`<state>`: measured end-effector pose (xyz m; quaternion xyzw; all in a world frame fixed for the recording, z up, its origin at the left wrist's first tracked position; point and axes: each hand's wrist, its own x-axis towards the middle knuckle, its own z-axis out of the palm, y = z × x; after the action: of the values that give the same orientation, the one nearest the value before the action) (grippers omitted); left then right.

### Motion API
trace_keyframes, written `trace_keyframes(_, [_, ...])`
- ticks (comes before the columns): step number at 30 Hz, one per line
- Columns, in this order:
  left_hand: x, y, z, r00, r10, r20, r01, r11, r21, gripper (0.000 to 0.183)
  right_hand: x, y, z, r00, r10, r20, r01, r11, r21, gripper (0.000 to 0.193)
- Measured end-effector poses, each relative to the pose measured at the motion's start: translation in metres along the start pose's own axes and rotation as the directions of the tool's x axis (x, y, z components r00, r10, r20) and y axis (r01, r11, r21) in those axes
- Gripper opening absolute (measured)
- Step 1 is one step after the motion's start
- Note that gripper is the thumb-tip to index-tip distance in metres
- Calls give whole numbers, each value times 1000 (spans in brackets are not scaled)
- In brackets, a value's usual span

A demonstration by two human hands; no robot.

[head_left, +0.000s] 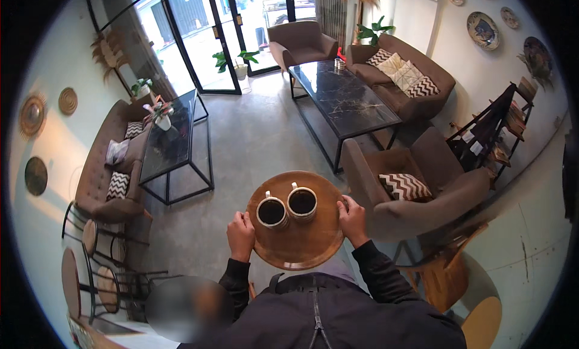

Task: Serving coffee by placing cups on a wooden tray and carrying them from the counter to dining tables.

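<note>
A round wooden tray point(301, 246) is held level in front of my body. My left hand point(241, 234) grips its left rim, and my right hand point(351, 219) grips the right rim; the fingers under the edge are mostly hidden. Two pale mugs stand side by side on the tray's far half, both filled with dark liquid. The left mug point(273, 227) sits slightly nearer to me than the right mug point(303, 219), and the two nearly touch. Each handle points away from me.
Ahead right, a black marble-topped table point(338, 101) stands between a brown sofa point(416, 98) and armchairs, the nearest armchair point(416, 180) close by my right. Another black table point(172, 138) and sofa point(99, 162) line the left wall. A glass door point(205, 35) stands open ahead.
</note>
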<state>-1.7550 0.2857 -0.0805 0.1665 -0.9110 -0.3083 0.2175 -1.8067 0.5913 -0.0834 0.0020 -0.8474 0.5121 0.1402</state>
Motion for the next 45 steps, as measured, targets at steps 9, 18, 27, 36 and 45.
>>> trace_keyframes(9, [282, 13, 152, 997, 69, 35, -69, 998, -9, 33, 269, 52, 113, 997, 31, -75, -39, 993, -111, 30])
trace_keyframes(18, [554, 19, 297, 991, 94, 95, -91, 995, -34, 34, 529, 87, 219, 988, 31, -153, -55, 986, -155, 31])
trace_keyframes(27, [815, 29, 436, 957, 218, 193, -208, 976, -68, 33, 749, 108, 321, 944, 130, -304, -177, 975, -133, 29])
trace_keyframes(36, [1022, 83, 586, 873, 366, 323, -346, 930, -120, 32, 934, 161, 372, 858, 208, -469, -285, 953, -99, 27])
trace_keyframes(45, [1149, 146, 772, 761, 501, 413, -471, 864, -179, 30, 1084, 258, 381, 759, 205, -618, -359, 924, -135, 30])
